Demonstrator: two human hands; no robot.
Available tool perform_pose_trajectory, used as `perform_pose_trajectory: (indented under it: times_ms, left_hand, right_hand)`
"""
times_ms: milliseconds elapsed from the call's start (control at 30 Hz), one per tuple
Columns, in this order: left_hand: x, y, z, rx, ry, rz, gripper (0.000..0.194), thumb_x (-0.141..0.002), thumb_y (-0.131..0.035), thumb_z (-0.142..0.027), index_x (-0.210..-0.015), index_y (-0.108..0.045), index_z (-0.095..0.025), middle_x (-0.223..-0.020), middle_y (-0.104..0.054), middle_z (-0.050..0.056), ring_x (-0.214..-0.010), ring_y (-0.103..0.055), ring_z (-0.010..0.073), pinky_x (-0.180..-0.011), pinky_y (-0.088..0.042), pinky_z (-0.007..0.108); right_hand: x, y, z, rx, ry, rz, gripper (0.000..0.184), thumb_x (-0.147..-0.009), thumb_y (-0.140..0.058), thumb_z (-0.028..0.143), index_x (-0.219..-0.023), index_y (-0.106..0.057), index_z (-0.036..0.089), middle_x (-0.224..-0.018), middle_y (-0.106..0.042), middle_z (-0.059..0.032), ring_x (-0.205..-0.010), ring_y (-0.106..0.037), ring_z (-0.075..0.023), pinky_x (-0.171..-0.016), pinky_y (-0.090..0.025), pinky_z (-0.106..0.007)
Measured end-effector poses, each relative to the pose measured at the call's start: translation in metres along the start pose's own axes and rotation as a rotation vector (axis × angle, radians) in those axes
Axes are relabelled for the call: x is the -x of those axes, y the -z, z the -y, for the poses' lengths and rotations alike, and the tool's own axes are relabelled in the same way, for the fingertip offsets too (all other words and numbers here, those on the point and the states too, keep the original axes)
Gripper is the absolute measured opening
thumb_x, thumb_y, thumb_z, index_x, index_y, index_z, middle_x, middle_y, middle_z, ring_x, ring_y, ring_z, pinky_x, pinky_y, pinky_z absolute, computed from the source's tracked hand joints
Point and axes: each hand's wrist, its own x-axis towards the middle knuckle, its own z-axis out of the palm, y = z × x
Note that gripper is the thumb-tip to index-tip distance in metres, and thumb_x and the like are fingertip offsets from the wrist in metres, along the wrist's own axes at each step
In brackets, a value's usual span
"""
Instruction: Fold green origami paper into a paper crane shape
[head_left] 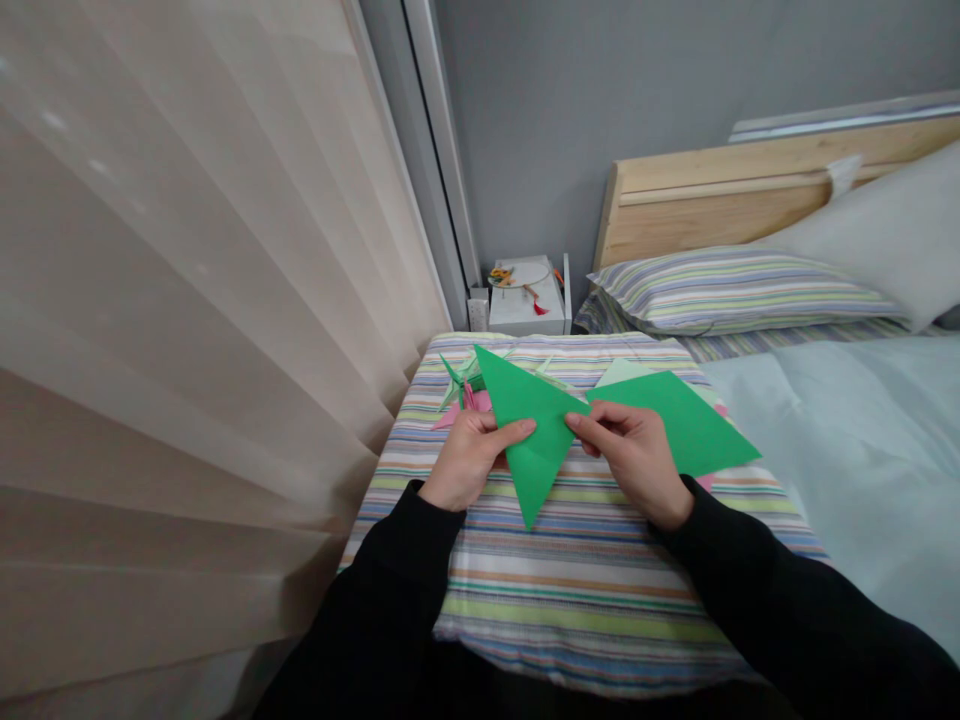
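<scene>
Head view: we see the left hand [469, 458] and right hand [636, 462] each closed in a thumb-and-finger pinch on the folded green origami paper [537, 440] over the striped bedspread [592, 600], where a slackened pinch could let the creases slip and misalign the sheet

Both forearms, in black sleeves [360, 600], slant inward from the lower corners of the view, over the striped bedspread [577, 590]. Above it, the bare left hand [469, 460] and right hand [636, 462] stand close together but not touching, wrists bent, palms angled toward each other. Both hands are closed in a pinch: the left thumb [517, 432] points inward with its fingers curled out of sight, while the right thumb and forefinger [579, 425] meet near their tips.
</scene>
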Motion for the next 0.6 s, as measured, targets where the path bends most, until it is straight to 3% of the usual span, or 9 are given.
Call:
perform_pose_trajectory:
  times_ms: [200,300,367,467,533,600]
  left_hand:
    - [-0.002,0.000,0.000,0.010,-0.008,-0.013,0.029,-0.062,-0.092,-0.036,-0.077,-0.082,-0.013,-0.079,-0.080,0.011,-0.065,-0.073,0.0209,-0.063,-0.061,0.028]
    - [-0.003,0.001,0.000,0.042,-0.010,-0.056,0.031,-0.060,-0.093,-0.034,-0.078,-0.082,-0.011,-0.078,-0.080,0.010,-0.067,-0.074,0.0196,-0.067,-0.061,0.027]
    - [-0.004,0.001,-0.001,0.070,0.019,-0.099,0.032,-0.059,-0.094,-0.032,-0.079,-0.082,-0.011,-0.077,-0.080,0.009,-0.067,-0.073,0.0186,-0.067,-0.061,0.027]
    - [-0.004,0.002,-0.004,0.113,0.074,-0.096,0.032,-0.057,-0.094,-0.031,-0.078,-0.081,-0.011,-0.075,-0.080,0.008,-0.066,-0.072,0.0181,-0.066,-0.060,0.026]
    - [-0.003,0.003,-0.006,0.135,0.114,-0.028,0.033,-0.055,-0.095,-0.030,-0.077,-0.080,-0.011,-0.072,-0.079,0.007,-0.065,-0.072,0.0173,-0.067,-0.059,0.026]
    - [-0.002,0.004,-0.008,0.139,0.168,0.051,0.032,-0.056,-0.095,-0.029,-0.077,-0.079,-0.010,-0.069,-0.077,0.007,-0.064,-0.071,0.0167,-0.067,-0.058,0.026]
  right_hand:
    - [0.000,-0.001,-0.003,-0.032,-0.037,0.022,0.042,-0.078,-0.078,0.047,-0.054,-0.057,0.019,-0.049,-0.049,0.0036,-0.050,-0.038,-0.0103,-0.050,-0.029,-0.028]
    - [-0.001,-0.001,-0.008,-0.044,0.023,-0.007,0.035,-0.080,-0.077,0.044,-0.062,-0.062,0.019,-0.053,-0.053,0.0029,-0.052,-0.044,-0.0117,-0.051,-0.034,-0.028]
    - [-0.002,0.000,-0.010,-0.035,0.148,-0.081,0.019,-0.084,-0.075,0.038,-0.087,-0.071,0.020,-0.074,-0.066,-0.0013,-0.064,-0.056,-0.0153,-0.058,-0.044,-0.029]
    - [-0.003,0.005,-0.011,0.126,0.427,-0.133,0.040,-0.089,-0.069,0.024,-0.128,-0.063,0.028,-0.124,-0.065,-0.0083,-0.105,-0.063,-0.0229,-0.085,-0.052,-0.038]
    - [-0.003,0.007,-0.010,0.292,0.570,-0.080,0.043,-0.090,-0.067,0.017,-0.130,-0.062,0.030,-0.135,-0.061,-0.0095,-0.123,-0.057,-0.0265,-0.100,-0.046,-0.045]
    - [-0.003,0.008,-0.008,0.403,0.647,-0.008,0.033,-0.089,-0.067,0.014,-0.119,-0.069,0.029,-0.133,-0.063,-0.0091,-0.129,-0.055,-0.0286,-0.108,-0.041,-0.050]
